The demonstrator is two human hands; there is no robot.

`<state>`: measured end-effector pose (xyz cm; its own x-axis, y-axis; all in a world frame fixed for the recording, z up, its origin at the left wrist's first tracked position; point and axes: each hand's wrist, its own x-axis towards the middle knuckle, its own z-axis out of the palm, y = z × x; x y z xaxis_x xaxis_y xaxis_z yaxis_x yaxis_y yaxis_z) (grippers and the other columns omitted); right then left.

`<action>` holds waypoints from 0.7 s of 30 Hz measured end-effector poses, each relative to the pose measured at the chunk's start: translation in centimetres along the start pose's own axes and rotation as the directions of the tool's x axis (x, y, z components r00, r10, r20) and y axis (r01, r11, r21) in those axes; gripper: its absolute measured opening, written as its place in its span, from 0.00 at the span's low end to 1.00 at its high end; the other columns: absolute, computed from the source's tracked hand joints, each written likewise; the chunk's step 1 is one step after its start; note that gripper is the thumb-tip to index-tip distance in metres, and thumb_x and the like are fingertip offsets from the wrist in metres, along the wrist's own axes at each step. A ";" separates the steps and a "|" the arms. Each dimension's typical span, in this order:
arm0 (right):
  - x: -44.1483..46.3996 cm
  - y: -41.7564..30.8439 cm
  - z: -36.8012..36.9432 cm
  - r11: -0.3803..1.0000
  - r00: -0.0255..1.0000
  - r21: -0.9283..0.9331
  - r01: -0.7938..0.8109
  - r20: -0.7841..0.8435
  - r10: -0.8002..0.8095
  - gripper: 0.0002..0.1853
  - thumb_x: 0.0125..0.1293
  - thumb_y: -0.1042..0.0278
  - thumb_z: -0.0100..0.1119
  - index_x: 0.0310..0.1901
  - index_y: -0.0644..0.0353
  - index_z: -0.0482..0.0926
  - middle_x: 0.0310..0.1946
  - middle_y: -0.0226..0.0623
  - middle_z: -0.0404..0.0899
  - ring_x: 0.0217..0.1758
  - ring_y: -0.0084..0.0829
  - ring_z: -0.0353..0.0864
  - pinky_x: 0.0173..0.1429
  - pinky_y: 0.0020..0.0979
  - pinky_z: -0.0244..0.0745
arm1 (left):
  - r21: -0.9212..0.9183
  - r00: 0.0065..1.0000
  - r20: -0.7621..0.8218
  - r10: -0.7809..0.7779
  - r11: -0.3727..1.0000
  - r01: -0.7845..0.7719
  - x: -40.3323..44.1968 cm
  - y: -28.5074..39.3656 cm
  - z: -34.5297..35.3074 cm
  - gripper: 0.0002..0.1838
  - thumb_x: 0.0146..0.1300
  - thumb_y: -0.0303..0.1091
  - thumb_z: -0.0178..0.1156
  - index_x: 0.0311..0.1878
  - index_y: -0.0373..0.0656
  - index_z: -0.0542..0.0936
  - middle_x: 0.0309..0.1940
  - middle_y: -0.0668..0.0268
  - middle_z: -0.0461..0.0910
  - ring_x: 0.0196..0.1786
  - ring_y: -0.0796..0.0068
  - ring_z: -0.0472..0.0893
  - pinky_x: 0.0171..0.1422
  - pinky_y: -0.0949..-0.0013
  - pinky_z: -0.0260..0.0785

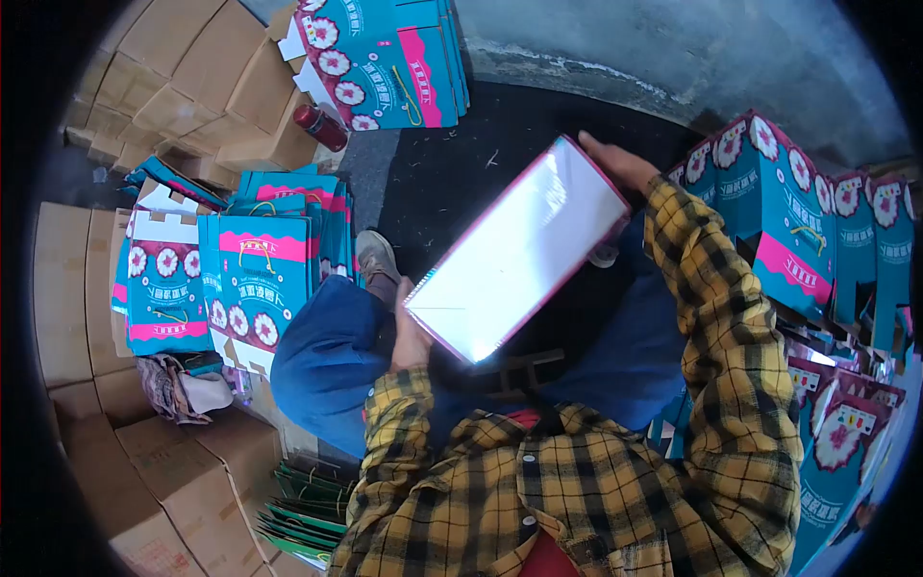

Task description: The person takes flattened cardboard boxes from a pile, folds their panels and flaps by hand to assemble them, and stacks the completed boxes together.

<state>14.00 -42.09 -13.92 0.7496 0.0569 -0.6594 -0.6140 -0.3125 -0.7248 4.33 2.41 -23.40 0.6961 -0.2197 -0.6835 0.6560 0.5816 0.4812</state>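
A cardboard gift box (524, 252) is held tilted over my lap, its glossy white face toward me and thin dark pink edges around it. My left hand (411, 332) grips its lower left corner, with the fingers partly hidden behind the box. At the upper right corner, my right hand (620, 165) holds the opposite end, its fingertips out of sight. The printed sides of this box face away from me.
Flattened teal gift boxes (255, 264) are stacked at left, with more (385, 72) at the top. Formed teal boxes (769, 197) stand at right. Brown cartons (183, 87) line the left side. A dark red bottle (320, 128) is near the upper stack. Green flat pieces (303, 510) lie lower left.
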 end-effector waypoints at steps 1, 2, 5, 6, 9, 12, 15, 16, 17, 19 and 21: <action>0.1 0.5 0.4 1.000 1.000 -0.006 0.005 0.001 -0.005 0.38 0.70 0.31 0.39 0.56 0.63 0.78 0.51 0.42 0.80 0.53 0.28 0.76 0.59 0.33 0.70 | 0.029 0.994 0.045 -0.097 0.995 0.096 -0.5 -0.4 0.7 0.33 0.64 0.59 0.51 0.55 0.34 0.75 0.50 0.52 0.80 0.52 0.55 0.80 0.59 0.56 0.72; -0.1 1.4 1.0 0.996 0.996 -0.012 0.093 0.001 -0.093 0.35 0.71 0.35 0.40 0.56 0.61 0.78 0.51 0.40 0.80 0.53 0.28 0.77 0.59 0.33 0.70 | 0.019 0.988 0.070 -0.139 0.990 0.138 -0.1 -0.6 0.3 0.31 0.64 0.57 0.52 0.54 0.35 0.76 0.49 0.52 0.80 0.52 0.55 0.80 0.58 0.56 0.72; 0.1 1.7 0.2 0.990 0.992 -0.060 0.130 0.013 -0.129 0.26 0.74 0.44 0.42 0.57 0.56 0.78 0.51 0.35 0.80 0.52 0.28 0.77 0.59 0.33 0.70 | 0.019 0.984 0.077 -0.159 0.987 0.158 0.2 -0.3 0.4 0.27 0.64 0.51 0.53 0.54 0.36 0.77 0.48 0.53 0.81 0.49 0.57 0.81 0.56 0.58 0.73; 0.2 1.8 -0.6 0.985 0.984 0.024 0.172 0.033 -0.173 0.26 0.74 0.45 0.43 0.58 0.56 0.77 0.52 0.35 0.80 0.53 0.28 0.76 0.59 0.32 0.70 | 0.027 0.988 0.102 -0.120 0.993 0.117 0.2 0.2 0.7 0.26 0.64 0.50 0.54 0.54 0.36 0.77 0.48 0.53 0.81 0.49 0.58 0.81 0.56 0.59 0.73; -1.6 0.4 -1.6 0.909 0.911 0.196 0.367 0.121 -0.394 0.26 0.74 0.46 0.44 0.60 0.58 0.76 0.52 0.33 0.79 0.53 0.25 0.76 0.59 0.29 0.70 | 0.085 0.995 0.095 -0.031 0.996 0.023 -3.0 3.0 4.9 0.26 0.64 0.43 0.57 0.61 0.37 0.72 0.53 0.56 0.79 0.54 0.60 0.79 0.59 0.61 0.71; -4.3 -2.9 -2.2 0.750 0.853 0.623 0.220 0.250 -0.458 0.31 0.74 0.42 0.42 0.63 0.64 0.69 0.55 0.36 0.77 0.56 0.26 0.77 0.63 0.30 0.70 | 0.272 0.867 0.238 0.437 0.827 -0.492 -5.3 4.2 8.2 0.33 0.65 0.34 0.56 0.71 0.38 0.58 0.64 0.58 0.68 0.64 0.66 0.70 0.66 0.64 0.63; -4.7 -3.4 -1.9 0.783 0.891 0.458 0.422 -0.052 -0.450 0.40 0.71 0.34 0.38 0.68 0.64 0.63 0.63 0.42 0.70 0.64 0.32 0.70 0.67 0.36 0.65 | 0.252 0.792 0.214 0.572 0.751 -0.611 -5.2 5.0 7.5 0.26 0.70 0.40 0.51 0.68 0.39 0.63 0.63 0.61 0.69 0.63 0.67 0.69 0.69 0.62 0.58; -4.9 -3.3 -1.8 0.820 0.918 0.429 0.378 -0.060 -0.392 0.41 0.70 0.32 0.39 0.68 0.64 0.62 0.65 0.42 0.68 0.66 0.32 0.68 0.69 0.37 0.63 | 0.252 0.788 0.210 0.579 0.746 -0.616 -5.5 5.0 7.5 0.26 0.70 0.40 0.51 0.68 0.39 0.63 0.63 0.61 0.69 0.63 0.67 0.69 0.69 0.62 0.58; -5.1 -3.0 -1.7 0.855 0.942 0.402 0.328 -0.073 -0.327 0.43 0.69 0.31 0.39 0.69 0.64 0.62 0.67 0.42 0.65 0.68 0.33 0.66 0.70 0.39 0.61 | 0.232 0.804 0.171 0.570 0.770 -0.595 -5.9 4.8 7.6 0.26 0.72 0.46 0.48 0.67 0.41 0.64 0.63 0.62 0.69 0.63 0.68 0.69 0.69 0.60 0.58; -5.7 -2.1 -0.7 0.886 0.964 0.379 0.267 -0.116 -0.240 0.42 0.69 0.33 0.44 0.69 0.64 0.62 0.67 0.40 0.65 0.69 0.33 0.65 0.69 0.40 0.61 | 0.214 0.826 0.130 0.548 0.798 -0.563 -6.1 4.0 7.0 0.28 0.74 0.52 0.44 0.66 0.42 0.66 0.63 0.64 0.69 0.63 0.69 0.69 0.69 0.59 0.57; -2.5 2.1 -0.6 0.837 0.878 0.268 0.478 -0.138 -0.458 0.40 0.69 0.36 0.47 0.69 0.64 0.61 0.68 0.41 0.64 0.69 0.34 0.65 0.70 0.41 0.59 | 0.224 0.902 0.041 0.430 0.876 -0.428 -4.5 2.3 4.3 0.33 0.73 0.62 0.39 0.67 0.44 0.65 0.63 0.66 0.70 0.64 0.69 0.69 0.69 0.59 0.57</action>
<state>10.99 -43.49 -13.71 0.9735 0.0621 -0.2201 -0.2217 0.0195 -0.9749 3.98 1.37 -16.82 0.9218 0.0200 -0.3871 0.3420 0.4280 0.8366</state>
